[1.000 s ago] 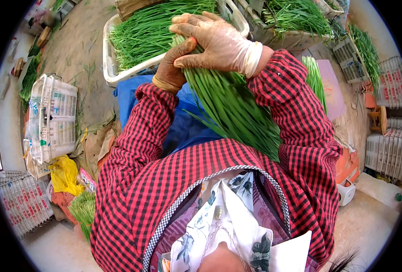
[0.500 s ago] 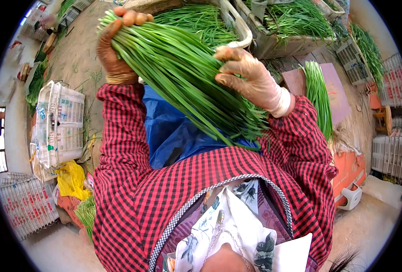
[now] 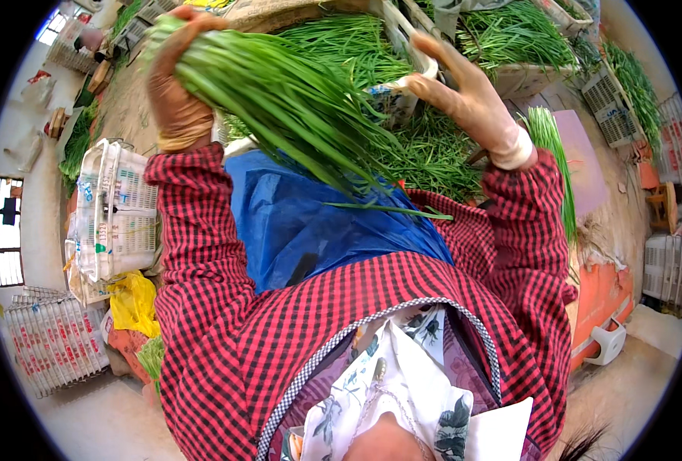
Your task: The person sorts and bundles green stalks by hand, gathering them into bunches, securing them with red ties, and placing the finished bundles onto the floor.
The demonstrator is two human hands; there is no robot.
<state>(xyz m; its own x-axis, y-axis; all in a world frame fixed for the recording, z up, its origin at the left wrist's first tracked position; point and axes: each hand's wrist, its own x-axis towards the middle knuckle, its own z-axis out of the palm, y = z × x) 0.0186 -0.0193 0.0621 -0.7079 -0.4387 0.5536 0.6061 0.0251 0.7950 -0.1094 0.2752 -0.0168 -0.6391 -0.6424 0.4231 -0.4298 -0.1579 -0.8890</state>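
My left hand [image 3: 178, 96] is closed round the pale stem end of a bunch of garlic chives [image 3: 279, 96]. The bunch slants down to the right, its leaf tips hanging loose above a blue plastic apron [image 3: 318, 219], and is blurred by motion. A few single leaves stick out below it. To the right of the tips, my right hand [image 3: 467, 100] is apart from the bunch, gloved, with fingers spread and nothing in it. Loose green leaves [image 3: 437, 150] lie below and behind that hand.
Crates of chives [image 3: 517, 34] stand at the back, one with a white rim. At right, another chive bundle [image 3: 552, 169] lies beside a pinkish board [image 3: 583, 165]. White plastic crates [image 3: 114, 211] and a yellow bag [image 3: 133, 303] are at left. An orange block [image 3: 602, 300] is at lower right.
My right hand has let go of the leaves and moved up and right, its fingers opening. My left hand has shifted slightly left with the bunch, whose tips have swung left.
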